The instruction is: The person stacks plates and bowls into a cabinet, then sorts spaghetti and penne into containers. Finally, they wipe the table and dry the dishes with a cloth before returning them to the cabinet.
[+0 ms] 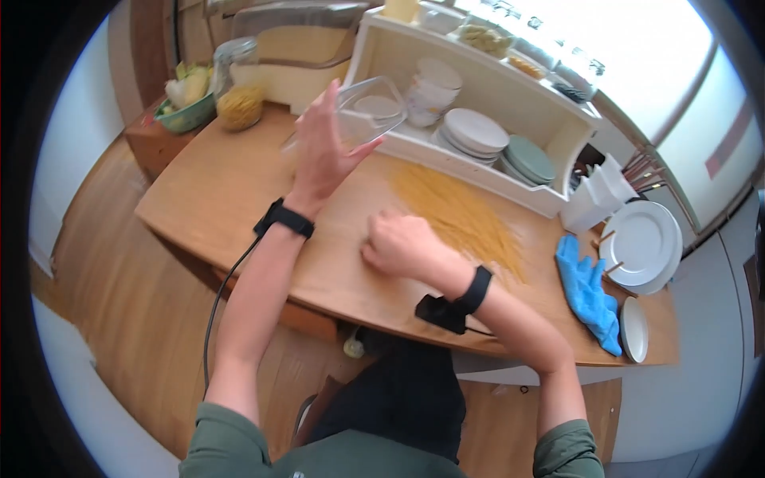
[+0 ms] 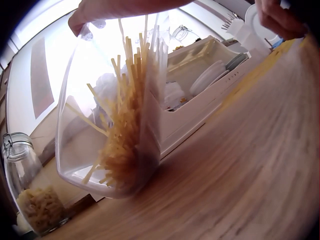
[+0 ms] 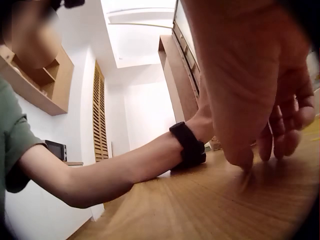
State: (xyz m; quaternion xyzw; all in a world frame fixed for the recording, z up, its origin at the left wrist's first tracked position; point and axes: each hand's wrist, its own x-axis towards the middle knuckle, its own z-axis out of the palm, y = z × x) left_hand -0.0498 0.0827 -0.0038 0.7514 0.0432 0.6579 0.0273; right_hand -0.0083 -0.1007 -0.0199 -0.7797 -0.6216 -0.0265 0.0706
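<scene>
My left hand (image 1: 320, 143) grips a clear plastic container (image 1: 382, 94) at its upper part, tilted above the left side of the table. Inside it, in the left wrist view, a bunch of spaghetti (image 2: 127, 135) leans together, with a few strands splayed apart. My right hand (image 1: 405, 245) is low at the table, fingers curled down, beside a wide spread of loose spaghetti (image 1: 466, 215). In the right wrist view its fingertips (image 3: 287, 142) are right at the wood; I cannot tell whether they pinch a strand.
A white shelf (image 1: 478, 171) with bowls and plates stands along the back. A glass jar of pasta (image 1: 239, 107) and a green basin (image 1: 187, 118) are at the far left. Blue gloves (image 1: 588, 295), a small white dish (image 1: 634, 329) and racked plates (image 1: 641, 243) sit on the right.
</scene>
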